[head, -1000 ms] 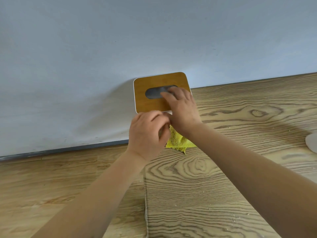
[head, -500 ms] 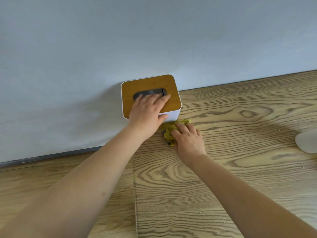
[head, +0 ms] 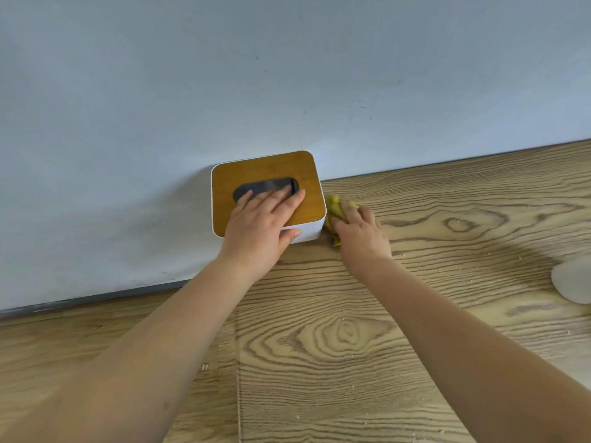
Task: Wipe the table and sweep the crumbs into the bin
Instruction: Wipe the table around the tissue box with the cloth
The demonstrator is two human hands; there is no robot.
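yellow cloth (head: pixel 333 207) under right hand (head: pixel 361 233), beside box (head: pixel 265 190)

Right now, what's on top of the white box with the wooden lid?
The left hand rests flat on the white box with the wooden lid, fingers straight and partly covering its dark oval slot. What is inside the box cannot be seen.

I note a crumpled yellow-green cloth (head: pixel 334 208) bunched on the wood-grain desk (head: pixel 335 334), touching the box's right side. Small pale crumbs (head: pixel 423 266) lie scattered over the desk to its right and nearer me.
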